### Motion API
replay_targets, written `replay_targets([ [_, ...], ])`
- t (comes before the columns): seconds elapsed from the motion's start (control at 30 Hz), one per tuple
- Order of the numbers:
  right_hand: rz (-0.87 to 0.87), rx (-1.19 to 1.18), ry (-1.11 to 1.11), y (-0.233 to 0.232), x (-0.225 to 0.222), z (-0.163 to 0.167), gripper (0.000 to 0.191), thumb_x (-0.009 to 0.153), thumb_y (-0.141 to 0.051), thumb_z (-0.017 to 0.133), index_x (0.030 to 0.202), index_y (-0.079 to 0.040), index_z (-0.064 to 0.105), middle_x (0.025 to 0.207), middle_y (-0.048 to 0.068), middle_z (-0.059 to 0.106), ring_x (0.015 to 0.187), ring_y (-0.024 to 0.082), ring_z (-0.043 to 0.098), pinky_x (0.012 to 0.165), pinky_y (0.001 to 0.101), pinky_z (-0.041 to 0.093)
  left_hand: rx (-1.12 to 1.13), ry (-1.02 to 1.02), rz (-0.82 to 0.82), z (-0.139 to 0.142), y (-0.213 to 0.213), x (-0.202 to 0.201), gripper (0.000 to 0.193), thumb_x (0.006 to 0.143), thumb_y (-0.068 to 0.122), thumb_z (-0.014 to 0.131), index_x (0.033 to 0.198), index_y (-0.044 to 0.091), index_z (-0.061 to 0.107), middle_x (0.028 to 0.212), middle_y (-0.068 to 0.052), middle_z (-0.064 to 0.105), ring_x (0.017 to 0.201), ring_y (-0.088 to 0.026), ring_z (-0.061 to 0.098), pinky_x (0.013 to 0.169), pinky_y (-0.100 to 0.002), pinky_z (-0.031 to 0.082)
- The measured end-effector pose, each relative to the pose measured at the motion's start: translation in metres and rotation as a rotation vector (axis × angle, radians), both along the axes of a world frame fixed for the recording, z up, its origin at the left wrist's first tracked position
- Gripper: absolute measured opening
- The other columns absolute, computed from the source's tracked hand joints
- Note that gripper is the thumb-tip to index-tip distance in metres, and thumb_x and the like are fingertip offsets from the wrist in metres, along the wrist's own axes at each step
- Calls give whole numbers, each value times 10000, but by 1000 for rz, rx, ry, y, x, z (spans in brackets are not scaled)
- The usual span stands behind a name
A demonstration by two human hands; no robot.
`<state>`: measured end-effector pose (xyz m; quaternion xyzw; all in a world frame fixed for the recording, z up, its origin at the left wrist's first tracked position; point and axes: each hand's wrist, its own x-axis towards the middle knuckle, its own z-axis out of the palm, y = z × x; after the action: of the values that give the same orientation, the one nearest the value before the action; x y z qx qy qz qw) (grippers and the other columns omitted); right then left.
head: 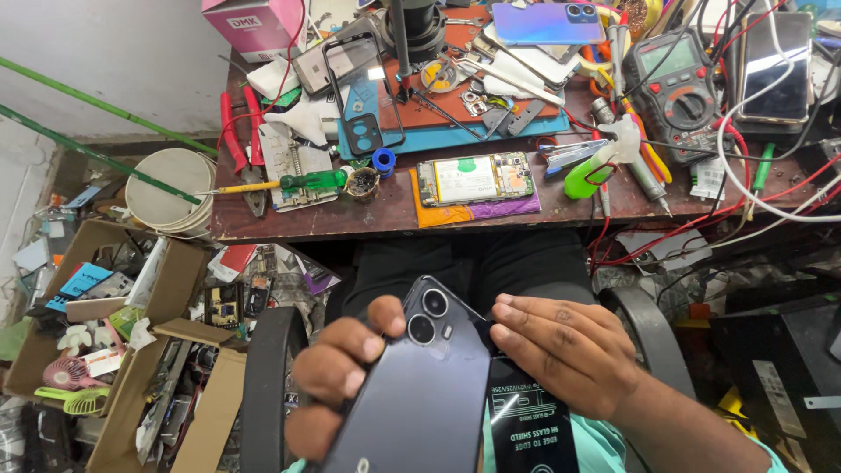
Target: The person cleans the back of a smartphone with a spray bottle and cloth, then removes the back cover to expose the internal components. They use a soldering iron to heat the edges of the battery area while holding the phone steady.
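A worn wooden bench (350, 219) carries an opened phone (474, 178), a multimeter (678, 83) and a green-handled screwdriver (289, 183).

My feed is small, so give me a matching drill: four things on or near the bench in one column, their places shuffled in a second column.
1 dark phone
2 opened phone
3 multimeter
4 pink box

a far left corner of the bench
b on orange and purple cloths at the bench's near edge
c right part of the bench, among cables
d held in both hands, cameras up

Pairs: 1-d, 2-b, 3-c, 4-a
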<state>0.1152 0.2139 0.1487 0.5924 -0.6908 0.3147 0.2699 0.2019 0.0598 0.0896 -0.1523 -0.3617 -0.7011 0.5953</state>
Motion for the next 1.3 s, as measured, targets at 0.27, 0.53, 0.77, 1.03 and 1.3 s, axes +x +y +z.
replay_targets([
  [0.27, 60, -21, 2, -2, -3, -5, 177, 838, -53, 744, 998, 22, 756, 1055, 162, 749, 1012, 299, 769, 853, 382, 646, 252, -23, -207, 31, 7, -5, 162, 1120, 267, 575, 982, 183, 586, 1061, -48, 536, 979, -207, 522, 880, -436, 433],
  [0.53, 56, -79, -92, -10, -4, -4, 254, 793, -124, 712, 995, 27, 744, 1077, 175, 717, 1048, 336, 734, 892, 443, 640, 232, -298, -530, 35, -18, 20, 529, 962, 211, 812, 1375, 85, 507, 1282, -124, 471, 1282, -279, 462, 1186, -485, 367],
  [0.77, 11, -37, -140, 5, -3, 0, 284, 827, -108, 701, 1051, 66, 715, 1119, 198, 706, 1075, 366, 731, 895, 441, 629, 42, -441, -265, 35, -1, 17, 558, 969, 159, 814, 1384, 78, 450, 1345, -159, 455, 1352, -315, 481, 1169, -442, 463],
  [1.03, 63, 34, -131, 13, -5, 9, 327, 834, -118, 622, 1047, 114, 714, 1064, 230, 722, 1026, 350, 758, 885, 431, 641, -159, -535, 60, 13, 9, 6, 387, 979, 250, 763, 1190, 94, 477, 1124, -113, 505, 1094, -222, 525, 1017, -388, 530],
  [1.3, 2, 62, 30, 20, -3, 9, 259, 848, -83, 679, 1014, 114, 707, 1015, 241, 735, 979, 353, 766, 821, 406, 651, -467, -495, -55, -1, -13, 3, 391, 961, 227, 804, 1191, 140, 500, 1189, -75, 489, 1150, -213, 520, 1035, -378, 564],
])
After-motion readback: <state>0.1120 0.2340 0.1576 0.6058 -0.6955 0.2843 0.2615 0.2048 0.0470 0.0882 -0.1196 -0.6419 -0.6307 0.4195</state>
